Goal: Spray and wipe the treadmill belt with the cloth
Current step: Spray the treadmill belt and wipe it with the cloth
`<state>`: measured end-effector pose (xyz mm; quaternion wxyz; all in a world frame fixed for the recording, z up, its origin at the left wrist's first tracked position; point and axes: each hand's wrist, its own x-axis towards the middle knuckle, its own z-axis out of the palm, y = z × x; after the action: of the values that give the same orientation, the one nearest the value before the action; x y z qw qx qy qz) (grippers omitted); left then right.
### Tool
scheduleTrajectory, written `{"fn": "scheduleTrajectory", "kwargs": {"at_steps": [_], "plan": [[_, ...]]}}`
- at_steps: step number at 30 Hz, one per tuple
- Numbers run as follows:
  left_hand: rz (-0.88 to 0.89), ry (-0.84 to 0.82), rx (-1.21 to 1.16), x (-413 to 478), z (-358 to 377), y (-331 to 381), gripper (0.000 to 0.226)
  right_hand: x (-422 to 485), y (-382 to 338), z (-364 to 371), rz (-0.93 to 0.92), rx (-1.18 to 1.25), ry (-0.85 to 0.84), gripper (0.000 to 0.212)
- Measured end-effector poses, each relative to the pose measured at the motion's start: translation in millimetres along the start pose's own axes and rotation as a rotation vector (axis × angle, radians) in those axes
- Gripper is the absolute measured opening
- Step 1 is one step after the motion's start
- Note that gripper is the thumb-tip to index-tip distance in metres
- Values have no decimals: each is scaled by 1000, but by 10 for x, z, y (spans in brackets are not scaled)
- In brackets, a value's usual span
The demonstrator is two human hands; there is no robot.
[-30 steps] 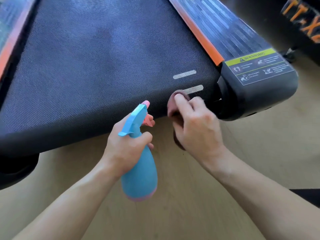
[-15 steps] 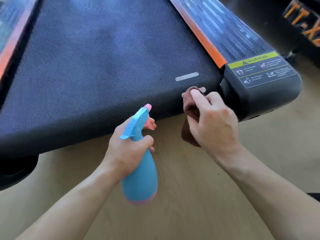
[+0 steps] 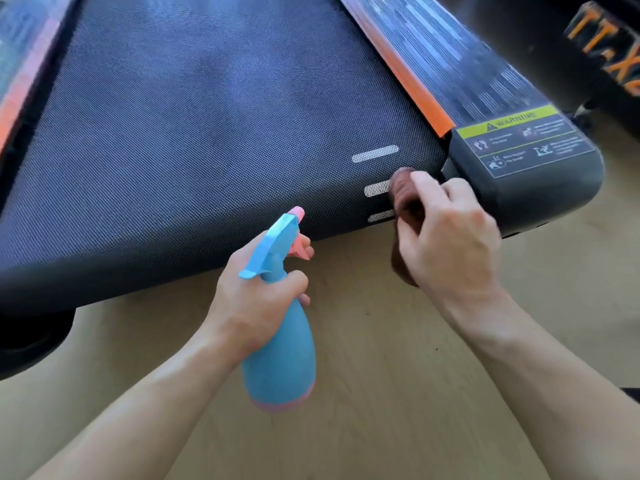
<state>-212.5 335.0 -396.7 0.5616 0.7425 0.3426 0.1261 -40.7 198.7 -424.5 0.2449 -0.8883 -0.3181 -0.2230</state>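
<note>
Clearly the cloth (image 3: pixel 403 197) is the soft, light part of this job. It is a small brown rag that bunches and folds wherever fingers press it, so it is best gathered into a wad in the palm with a pad of fabric left free to rub. The right hand (image 3: pixel 450 244) grips it in just that way, fingers curled round the bunch. The top of the rag presses on the near right corner of the treadmill belt (image 3: pixel 207 133), and a loose tail hangs below the belt's edge over the floor (image 3: pixel 381 393). The rag covers part of the middle of three white dashes (image 3: pixel 375 154) and sits just beside the black end cap (image 3: pixel 540 188) that carries a yellow warning label (image 3: pixel 519 140).

The belt looks dark, with a fine woven grain. It is probably firm and a little grippy, so the rag should drag rather than slide. An orange strip (image 3: pixel 415 84) runs along its right side.

The spray bottle (image 3: pixel 280 344) is blue plastic with a pink base and a pink nozzle tip. It is stiff, smooth and likely light. The neck is the natural place to hold it, with a finger on the trigger. The left hand (image 3: pixel 256 289) wraps that neck, and the nozzle points toward the belt's near edge. How much liquid is inside cannot be told.
</note>
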Motion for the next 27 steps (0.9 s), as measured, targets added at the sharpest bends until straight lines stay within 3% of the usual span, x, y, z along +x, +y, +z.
{"fn": "scheduleTrajectory", "kwargs": {"at_steps": [5, 7, 11, 17, 23, 27], "plan": [[-19, 9, 1, -2, 30, -4, 50, -87, -225, 122, -124, 121, -57, 57], [-20, -5, 5, -3, 55, 21, 50, -47, -83, 58, -153, 94, -75, 53], [-15, 4, 11, -11, 62, 50, 54, -12, 15, 7, 3, 11, -18, 46], [-32, 41, 3, -58, 36, 78, 58, -243, -464, 159, -203, 137, -127, 50], [-15, 46, -1, -110, -77, 61, 54, -87, -10, 28, -32, 35, -34, 51], [-39, 84, 3, -150, -53, 69, 58, -267, -442, 166, -139, 135, -73, 52]]}}
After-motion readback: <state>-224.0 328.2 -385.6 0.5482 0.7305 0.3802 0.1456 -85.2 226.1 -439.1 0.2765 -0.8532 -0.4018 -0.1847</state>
